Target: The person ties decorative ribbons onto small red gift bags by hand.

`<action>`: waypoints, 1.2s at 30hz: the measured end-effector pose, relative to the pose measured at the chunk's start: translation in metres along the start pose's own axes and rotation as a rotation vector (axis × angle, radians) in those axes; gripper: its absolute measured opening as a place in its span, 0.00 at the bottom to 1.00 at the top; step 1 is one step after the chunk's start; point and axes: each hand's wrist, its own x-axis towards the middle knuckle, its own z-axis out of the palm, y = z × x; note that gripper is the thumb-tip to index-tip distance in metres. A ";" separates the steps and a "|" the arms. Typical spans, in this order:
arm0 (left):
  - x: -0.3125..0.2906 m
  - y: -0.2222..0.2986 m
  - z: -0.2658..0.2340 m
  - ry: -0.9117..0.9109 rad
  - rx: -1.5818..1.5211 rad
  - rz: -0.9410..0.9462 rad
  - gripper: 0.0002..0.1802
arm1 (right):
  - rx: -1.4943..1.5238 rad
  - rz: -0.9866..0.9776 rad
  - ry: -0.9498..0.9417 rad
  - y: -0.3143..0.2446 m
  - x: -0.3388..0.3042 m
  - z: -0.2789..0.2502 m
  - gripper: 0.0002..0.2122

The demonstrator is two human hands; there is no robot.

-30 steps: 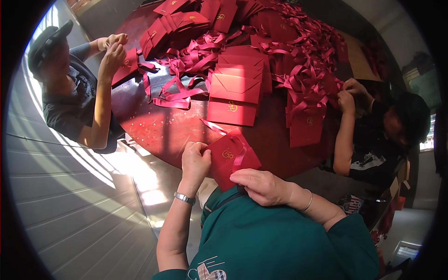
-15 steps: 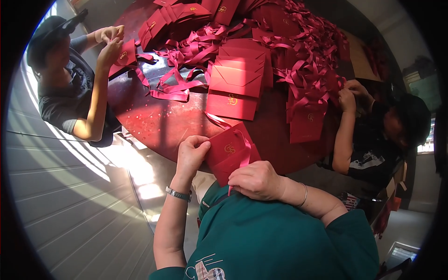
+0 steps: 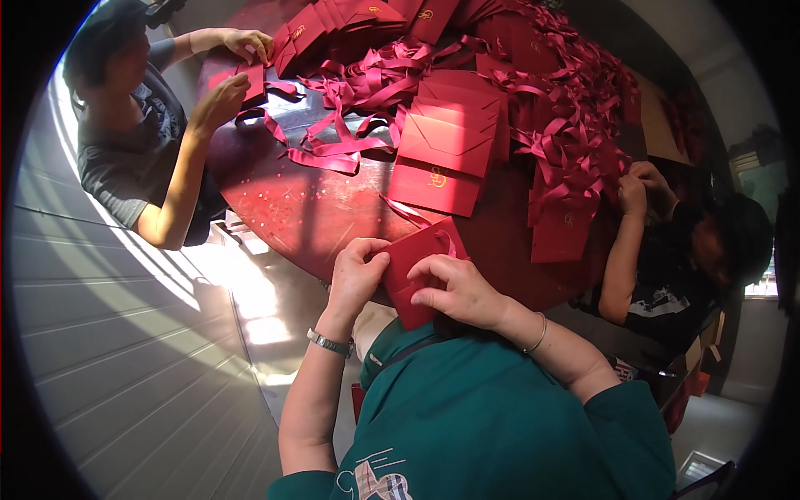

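My left hand (image 3: 358, 273) pinches the left edge of a small red paper gift bag (image 3: 412, 247) between thumb and fingers. The bag is tilted in front of my body at the near table edge, and a pink-red ribbon (image 3: 450, 242) shows near its upper right. Over the bag's front is my right hand (image 3: 460, 290), its thumb and bent index finger apart with nothing visible between them. This hand hides much of the bag's lower right. Just beyond, a fanned stack of red bags (image 3: 429, 187) lies on the table.
The dark red round table (image 3: 275, 204) carries tangled ribbons (image 3: 367, 92) and more red bags (image 3: 312, 37) at the back. A person (image 3: 133, 142) at the left handles a red bag. Another person (image 3: 675, 250) at the right works by ribboned bags (image 3: 562, 229).
My right hand has moved up over the bag's front, and its fingers have let go of the ribbon and parted. The left person's hands have moved right, toward the table's back.
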 end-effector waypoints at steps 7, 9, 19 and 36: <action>-0.004 0.015 -0.006 -0.045 -0.059 -0.134 0.09 | 0.053 -0.002 0.018 0.009 0.010 0.002 0.11; -0.003 0.017 -0.010 -0.080 0.004 -0.127 0.09 | 0.014 -0.035 0.027 0.012 0.009 0.003 0.11; 0.002 0.017 -0.011 -0.183 0.097 -0.050 0.10 | -0.014 0.150 0.140 0.017 0.014 0.010 0.07; -0.006 0.018 0.003 -0.039 0.142 0.058 0.09 | -0.501 0.022 0.305 0.032 0.032 0.029 0.06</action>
